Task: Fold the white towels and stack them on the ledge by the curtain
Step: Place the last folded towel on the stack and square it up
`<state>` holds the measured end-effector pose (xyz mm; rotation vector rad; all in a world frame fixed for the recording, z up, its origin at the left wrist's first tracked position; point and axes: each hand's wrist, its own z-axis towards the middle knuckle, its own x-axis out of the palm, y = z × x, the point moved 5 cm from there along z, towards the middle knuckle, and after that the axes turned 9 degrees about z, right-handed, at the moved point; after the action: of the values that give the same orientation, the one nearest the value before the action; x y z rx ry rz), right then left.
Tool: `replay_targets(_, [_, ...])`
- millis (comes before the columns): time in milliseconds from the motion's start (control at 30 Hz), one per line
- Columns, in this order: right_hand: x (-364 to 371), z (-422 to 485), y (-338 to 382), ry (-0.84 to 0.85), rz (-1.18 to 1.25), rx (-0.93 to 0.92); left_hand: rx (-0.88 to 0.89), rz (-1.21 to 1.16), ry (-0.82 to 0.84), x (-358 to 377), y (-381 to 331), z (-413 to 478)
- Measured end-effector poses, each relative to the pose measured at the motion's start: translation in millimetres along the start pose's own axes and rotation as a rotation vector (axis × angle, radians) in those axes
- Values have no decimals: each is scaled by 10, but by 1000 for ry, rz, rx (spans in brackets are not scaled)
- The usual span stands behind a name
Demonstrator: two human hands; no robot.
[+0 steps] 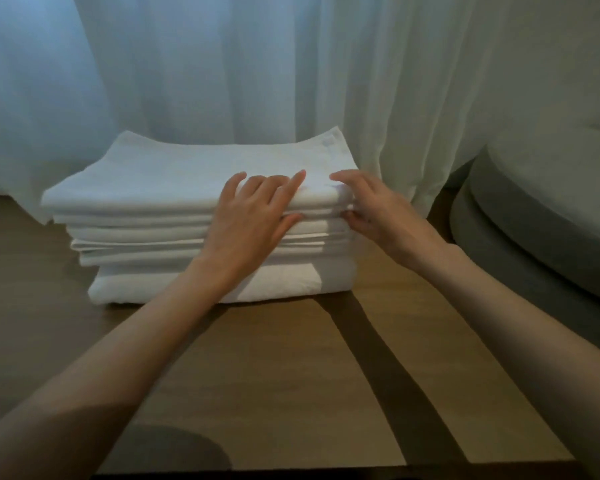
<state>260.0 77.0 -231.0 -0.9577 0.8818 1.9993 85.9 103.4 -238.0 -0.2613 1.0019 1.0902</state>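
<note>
While the stack of white towels (201, 237) sits at the far edge of the ledge (291, 375), against the curtain (222, 64), the left hand (253, 216) and right hand (374, 216) pinch the top towel (174, 174) at its near right corner, fingers above, thumbs beneath, probably squaring it with the layers below.

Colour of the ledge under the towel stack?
Brown, wood-toned ledge, clearest in the head view.

left hand (253, 213) and wrist cover part of towel stack (174, 188) near face | right hand (371, 209) thumb depth between layers: cannot tell | curtain (222, 64) cut by top, left edges | grey round furniture (534, 237) cut at right edge | dark near-left patch (174, 448): unidentifiable
</note>
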Motion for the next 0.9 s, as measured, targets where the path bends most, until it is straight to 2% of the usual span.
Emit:
replay_targets(100, [-101, 58, 19, -88, 28, 12, -45, 6, 3, -31, -12, 33])
replay_targets(200, [-60, -17, -26, -203, 155, 128, -57, -3, 33, 14, -64, 31])
replay_targets(267, [78, -183, -98, -287, 331, 293, -49, 7, 64, 70, -87, 21])
replay_targets(333, [224, -383, -223, -386, 575, 545, -42, -26, 51, 60, -106, 52])
replay_targets(400, [358, -536, -291, -397, 701, 703, -6, -53, 50, 46, -158, 83])
replay_targets(500, [458, -582, -288, -344, 771, 681, 32, -37, 56, 63, -200, 93])
replay_targets(633, [462, -545, -269, -372, 897, 676, 31, -16, 60, 76, -172, 95])
replay_targets(767, [496, -510, -264, -415, 900, 717, 29, -18, 53, 57, -149, 112])
replay_targets(900, [472, -412, -171, -329, 911, 654, -1, -2, 49, 17, -111, 140])
